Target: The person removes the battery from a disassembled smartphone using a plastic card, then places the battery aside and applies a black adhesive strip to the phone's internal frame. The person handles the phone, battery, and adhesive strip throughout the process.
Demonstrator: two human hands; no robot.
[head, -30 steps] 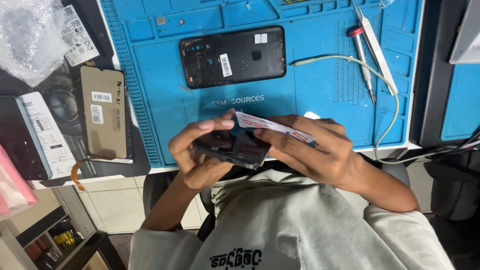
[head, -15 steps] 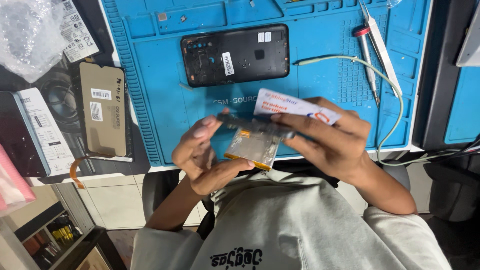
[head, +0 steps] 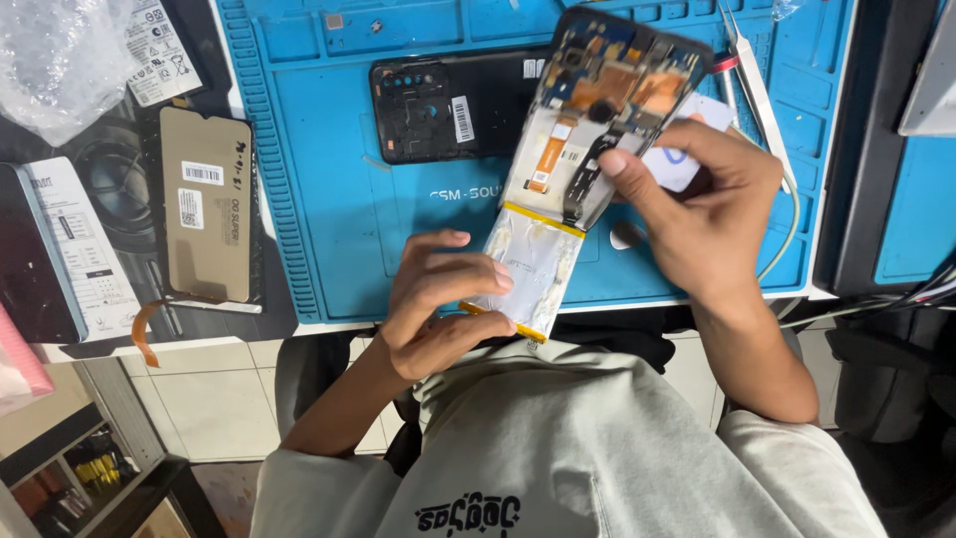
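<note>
While a person in a grey T-shirt (head: pixel 578 448) sits at the bottom of the head view, both bare hands hold an opened black smartphone with its back cover off (head: pixel 588 149), raised above the desk edge and tilted, top end pointing up & right. Left hand (head: pixel 438 309) grips the phone's lower end: fingers curled tight round the silvery battery area w/ yellow edge strips (head: pixel 533 264), thumb underneath. Right hand (head: pixel 712 214) sits higher & to the right; thumb presses on the phone's mid-section near a black flex cable, other fingers bent behind, pinching a white plastic card w/ blue print (head: pixel 682 159) against the phone's back side. Phone's upper part shows exposed circuit boards, copper-coloured shields, an orange ribbon.

Beyond the hands lies a bright blue silicone repair mat w/ ridged edges and small trays (head: pixel 329 199), covering the desk centre. On it, just behind the held phone and partly hidden by it, rests a black plastic phone back cover, inside up, w/ white barcode sticker (head: pixel 448 110). Far right on the mat: metal tweezers (head: pixel 757 80) and a thin white cable (head: pixel 792 224). Left of the mat, on a dark surface: a tan-backed replacement screen panel w/ stickers and orange flex tail (head: pixel 207 204), a white printed box (head: pixel 70 249), and at top left a clear bubble-wrap bag (head: pixel 60 60).
</note>
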